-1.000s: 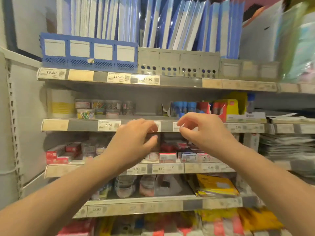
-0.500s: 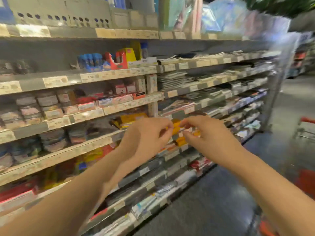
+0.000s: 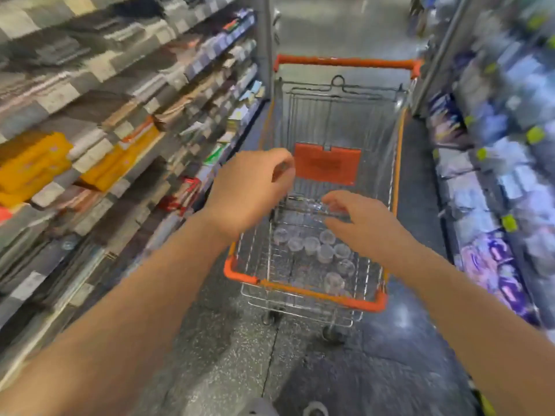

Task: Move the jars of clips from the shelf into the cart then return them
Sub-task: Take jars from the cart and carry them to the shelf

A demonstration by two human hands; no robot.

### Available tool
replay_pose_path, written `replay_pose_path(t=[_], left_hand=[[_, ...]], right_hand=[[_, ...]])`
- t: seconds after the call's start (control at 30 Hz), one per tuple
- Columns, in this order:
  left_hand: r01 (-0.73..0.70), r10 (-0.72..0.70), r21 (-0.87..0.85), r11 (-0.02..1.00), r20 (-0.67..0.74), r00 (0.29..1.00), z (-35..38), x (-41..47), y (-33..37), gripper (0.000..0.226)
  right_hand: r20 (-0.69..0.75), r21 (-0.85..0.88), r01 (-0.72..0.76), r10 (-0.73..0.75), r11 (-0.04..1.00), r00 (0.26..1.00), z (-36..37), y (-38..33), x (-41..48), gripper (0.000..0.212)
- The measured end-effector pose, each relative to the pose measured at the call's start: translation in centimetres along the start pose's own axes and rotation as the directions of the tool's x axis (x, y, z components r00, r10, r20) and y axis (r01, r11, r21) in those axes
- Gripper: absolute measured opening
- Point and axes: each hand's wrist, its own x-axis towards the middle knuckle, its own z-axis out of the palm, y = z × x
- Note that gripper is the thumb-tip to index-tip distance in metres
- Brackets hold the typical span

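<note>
Several clear jars of clips [image 3: 318, 250] lie on the wire floor of the orange-trimmed cart [image 3: 303, 291]. My left hand [image 3: 252, 187] hovers over the cart's left rim with its fingers curled round a small greyish jar that is mostly hidden. My right hand [image 3: 363, 220] reaches into the basket, fingertips curled on a blurred clear jar [image 3: 306, 205] above the others. Motion blur hides finer detail.
Stationery shelves [image 3: 126, 127] run along the left, with yellow packs at the near end. A second rack of packaged goods [image 3: 492, 163] lines the right. The cart's orange handle [image 3: 345, 61] is at its far side. Speckled grey floor lies below.
My view has swung right from the shelf to the cart in the aisle. Both hands have come away from the shelf and now hang over the cart's basket.
</note>
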Motion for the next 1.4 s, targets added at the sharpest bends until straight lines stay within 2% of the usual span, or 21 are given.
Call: replay_pose_path(t=[0.07,0.2,0.37,0.5,0.73,0.87,1.0,1.13,1.2,1.4], left_hand=[[-0.025,0.026,-0.02,0.999,0.054,0.998,3.7,2.2,0.1,0.026],[0.005,-0.013,0.03,1.0,0.272,0.962,11.2,6.9,-2.4,0.022],[0.08,-0.143,0.149,0.986,0.479,0.866,20.4,11.7,-9.1,0.042],[0.155,-0.266,0.235,0.959,0.579,0.77,26.7,14.2,-14.5,0.059],[0.408,-0.526,0.341,0.847,0.648,0.55,36.5,15.9,-21.8,0.09],[0.492,-0.609,0.387,0.779,0.652,0.452,40.6,14.4,-24.6,0.099],[0.527,-0.615,0.363,0.769,0.645,0.453,44.7,12.3,-26.8,0.093],[0.453,-0.595,0.403,0.795,0.66,0.458,48.0,11.6,-28.7,0.101],[0.409,-0.572,0.409,0.816,0.672,0.47,49.3,11.0,-29.8,0.1],[0.335,-0.505,0.379,0.863,0.673,0.541,50.5,10.4,-31.0,0.073]], right_hand=[[0.038,0.047,-0.117,0.116,0.992,0.993,0.8,4.2,0.5,0.038],[0.061,0.127,-0.279,0.274,0.952,0.96,2.6,9.5,3.2,0.042],[0.118,0.173,-0.437,0.422,0.882,0.899,6.5,13.6,10.3,0.049],[0.167,0.154,-0.533,0.51,0.832,0.844,11.9,17.0,17.2,0.061],[0.374,0.022,-0.578,0.529,0.816,0.762,21.6,22.4,24.4,0.084],[0.404,-0.087,-0.525,0.512,0.847,0.758,26.4,25.4,26.2,0.098],[0.442,-0.275,-0.351,0.442,0.895,0.781,29.8,27.9,26.7,0.1],[0.475,-0.313,-0.334,0.451,0.889,0.756,32.5,30.1,27.8,0.098],[0.461,-0.322,-0.314,0.438,0.893,0.771,33.6,30.8,28.2,0.093],[0.364,-0.323,-0.281,0.393,0.904,0.844,35.1,31.4,28.4,0.077]])
